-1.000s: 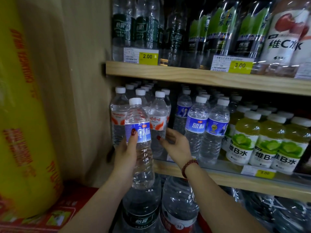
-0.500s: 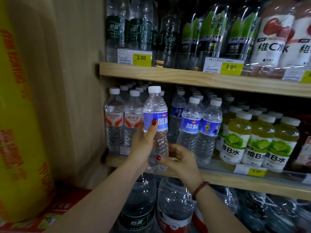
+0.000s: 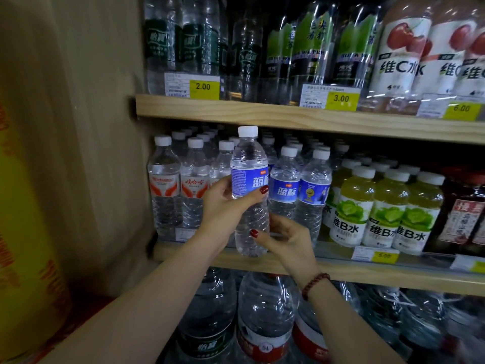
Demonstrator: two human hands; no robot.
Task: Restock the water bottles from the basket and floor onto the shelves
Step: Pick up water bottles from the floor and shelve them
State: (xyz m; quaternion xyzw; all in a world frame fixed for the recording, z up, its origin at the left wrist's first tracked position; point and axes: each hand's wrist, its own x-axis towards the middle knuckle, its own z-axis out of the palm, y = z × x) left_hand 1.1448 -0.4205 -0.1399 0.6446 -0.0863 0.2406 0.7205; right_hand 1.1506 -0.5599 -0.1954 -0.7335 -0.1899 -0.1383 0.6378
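A clear water bottle with a blue label and white cap [image 3: 249, 164] is held upright in front of the middle shelf [image 3: 341, 271]. My left hand [image 3: 223, 214] grips it around the middle, thumb on the label. My right hand [image 3: 286, 240] touches its lower part from the right, thumb on the plastic. Its base hangs just over the shelf's front edge. Matching blue-label bottles [image 3: 301, 190] stand directly to its right, and red-label water bottles [image 3: 178, 185] stand to its left.
Green-capped juice bottles [image 3: 380, 211] fill the middle shelf's right side. The upper shelf [image 3: 288, 116] holds tall bottles and price tags. Large water jugs [image 3: 262, 324] sit below. A wooden side panel [image 3: 99, 153] and a yellow wrapped roll [image 3: 23, 232] stand at the left.
The blue-label bottle has gone up and to the right, from in front of the red-label bottles to beside the blue-label row. My right hand has come onto its lower part.
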